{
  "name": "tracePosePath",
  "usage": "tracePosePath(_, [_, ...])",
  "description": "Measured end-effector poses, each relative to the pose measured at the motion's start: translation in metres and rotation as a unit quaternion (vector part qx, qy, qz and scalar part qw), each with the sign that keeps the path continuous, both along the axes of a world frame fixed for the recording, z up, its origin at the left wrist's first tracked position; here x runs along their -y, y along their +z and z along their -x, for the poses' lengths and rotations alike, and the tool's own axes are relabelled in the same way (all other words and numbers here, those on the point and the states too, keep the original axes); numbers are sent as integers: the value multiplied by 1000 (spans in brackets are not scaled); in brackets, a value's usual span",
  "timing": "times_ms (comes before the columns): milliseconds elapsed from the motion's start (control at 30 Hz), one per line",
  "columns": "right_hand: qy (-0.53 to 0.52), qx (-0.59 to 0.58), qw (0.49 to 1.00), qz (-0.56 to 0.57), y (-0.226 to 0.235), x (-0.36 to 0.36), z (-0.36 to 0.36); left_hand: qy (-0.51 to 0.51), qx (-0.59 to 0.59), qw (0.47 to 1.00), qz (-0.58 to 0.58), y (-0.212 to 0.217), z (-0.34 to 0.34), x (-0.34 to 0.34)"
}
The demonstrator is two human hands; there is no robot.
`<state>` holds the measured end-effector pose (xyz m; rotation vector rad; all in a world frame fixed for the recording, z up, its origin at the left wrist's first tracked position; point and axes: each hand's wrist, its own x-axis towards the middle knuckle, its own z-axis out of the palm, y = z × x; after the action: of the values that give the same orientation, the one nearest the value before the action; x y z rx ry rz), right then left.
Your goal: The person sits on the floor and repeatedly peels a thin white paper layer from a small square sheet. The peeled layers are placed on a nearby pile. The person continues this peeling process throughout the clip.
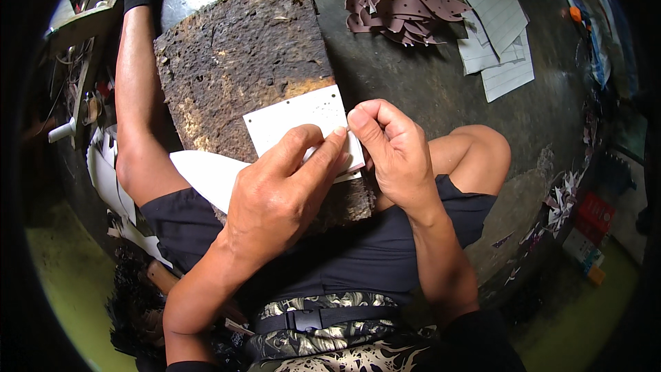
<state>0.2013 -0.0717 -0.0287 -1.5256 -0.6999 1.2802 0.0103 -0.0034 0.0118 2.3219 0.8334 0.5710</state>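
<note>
Small red box (593,215) seen at right edge on floor; white-and-orange carton (584,251) seen just below it.

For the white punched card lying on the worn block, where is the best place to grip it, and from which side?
Probably the near right edge, from the person's side. The white card lies flat on the pitted block, so only an edge that overhangs or lifts offers a grip. The left hand and right hand already pinch it there, fingertips meeting over that corner.
</note>
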Motion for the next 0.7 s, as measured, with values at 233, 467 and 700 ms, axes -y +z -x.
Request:
tracePosePath(233, [-5,69,997,-31,-3,0,14,15,-9,997,-74,-3,0,-3])
tracePosePath(467, [-9,32,999,-36,-8,-1,11,28,8,995,-93,-11,5,-5])
tracePosePath(700, [-18,26,999,-18,-12,-1,9,26,8,995,-99,-11,4,-7])
